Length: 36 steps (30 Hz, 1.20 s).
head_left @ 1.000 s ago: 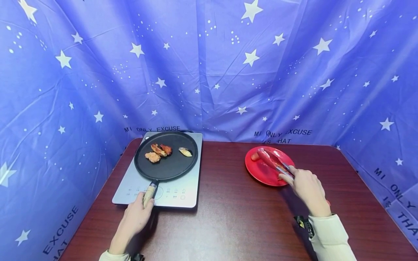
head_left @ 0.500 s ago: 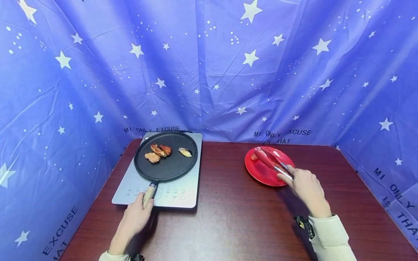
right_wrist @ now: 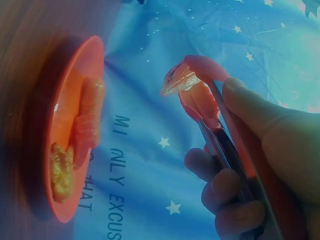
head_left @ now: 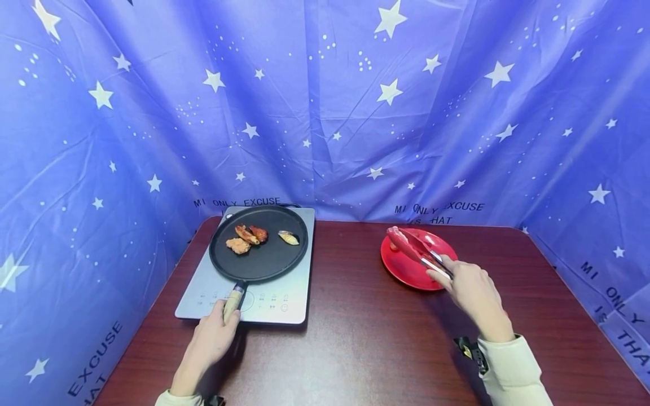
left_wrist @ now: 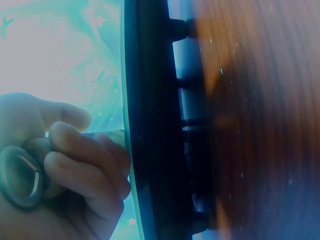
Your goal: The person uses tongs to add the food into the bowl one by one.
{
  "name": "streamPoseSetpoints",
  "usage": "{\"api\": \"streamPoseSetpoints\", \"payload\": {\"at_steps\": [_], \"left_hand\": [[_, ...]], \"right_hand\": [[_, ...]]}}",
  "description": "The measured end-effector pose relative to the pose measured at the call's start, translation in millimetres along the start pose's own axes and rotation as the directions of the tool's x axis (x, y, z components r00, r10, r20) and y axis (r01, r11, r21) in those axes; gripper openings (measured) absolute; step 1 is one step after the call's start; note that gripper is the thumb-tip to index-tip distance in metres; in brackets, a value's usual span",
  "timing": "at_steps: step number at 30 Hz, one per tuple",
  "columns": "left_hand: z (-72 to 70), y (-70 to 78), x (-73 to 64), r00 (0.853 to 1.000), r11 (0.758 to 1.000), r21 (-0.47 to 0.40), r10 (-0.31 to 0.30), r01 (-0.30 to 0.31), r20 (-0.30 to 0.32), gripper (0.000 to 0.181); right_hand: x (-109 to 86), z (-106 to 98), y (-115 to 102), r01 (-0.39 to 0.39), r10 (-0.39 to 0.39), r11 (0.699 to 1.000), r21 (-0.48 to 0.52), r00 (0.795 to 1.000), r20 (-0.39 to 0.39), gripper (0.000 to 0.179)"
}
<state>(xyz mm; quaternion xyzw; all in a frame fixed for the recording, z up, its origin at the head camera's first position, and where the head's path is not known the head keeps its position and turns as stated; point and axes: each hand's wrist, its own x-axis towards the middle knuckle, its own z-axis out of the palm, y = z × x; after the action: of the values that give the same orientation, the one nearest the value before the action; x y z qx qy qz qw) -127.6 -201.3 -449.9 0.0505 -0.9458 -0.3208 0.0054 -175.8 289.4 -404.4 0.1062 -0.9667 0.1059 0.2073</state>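
Note:
My left hand [head_left: 210, 338] grips the wooden handle [head_left: 232, 304] of a flat black frying pan [head_left: 269, 265]; in the left wrist view its fingers curl round the handle, whose end has a hanging ring [left_wrist: 22, 177]. My right hand [head_left: 474, 293] holds red-tipped tongs [head_left: 408, 247] over a red plate [head_left: 398, 270]. Between the tong tips in the right wrist view is a small pale, ridged piece of food [right_wrist: 179, 81], raised clear of the plate. A sausage-like piece [right_wrist: 91, 102], a reddish piece [right_wrist: 82, 140] and a yellow-brown lump [right_wrist: 61, 172] lie on that plate.
The pan sits on a silver induction cooker [head_left: 299, 287] at the left. In it lie a breaded piece [head_left: 237, 245], browned meat pieces [head_left: 246, 233] and a striped, shell-like piece [head_left: 289, 237]. A star-printed blue curtain [head_left: 345, 113] borders the dark wooden table [head_left: 355, 338].
The tongs have shifted left and slightly back over the plate, with my right hand moving along a little. My left hand and the pan keep their place.

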Motion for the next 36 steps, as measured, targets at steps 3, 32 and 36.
{"api": "streamPoseSetpoints", "payload": {"at_steps": [3, 32, 36], "left_hand": [[0.5, -0.3, -0.3, 1.000, 1.000, 0.001, 0.003, -0.003, -0.002, 0.030], [1.2, 0.0, 1.1, 1.000, 1.000, 0.021, -0.009, 0.009, 0.002, 0.032], [1.4, 0.0, 1.0, 1.000, 1.000, 0.019, -0.009, 0.009, 0.002, 0.031]], "right_hand": [[-0.1, -1.3, -2.6, 0.006, -0.006, 1.000, 0.002, 1.000, -0.021, 0.033], [18.9, -2.2, -39.6, 0.035, -0.031, 0.994, 0.107, 0.999, -0.031, 0.036], [21.7, -0.6, -44.6, 0.041, -0.036, 0.991, 0.127, 0.998, -0.044, 0.027]]}}
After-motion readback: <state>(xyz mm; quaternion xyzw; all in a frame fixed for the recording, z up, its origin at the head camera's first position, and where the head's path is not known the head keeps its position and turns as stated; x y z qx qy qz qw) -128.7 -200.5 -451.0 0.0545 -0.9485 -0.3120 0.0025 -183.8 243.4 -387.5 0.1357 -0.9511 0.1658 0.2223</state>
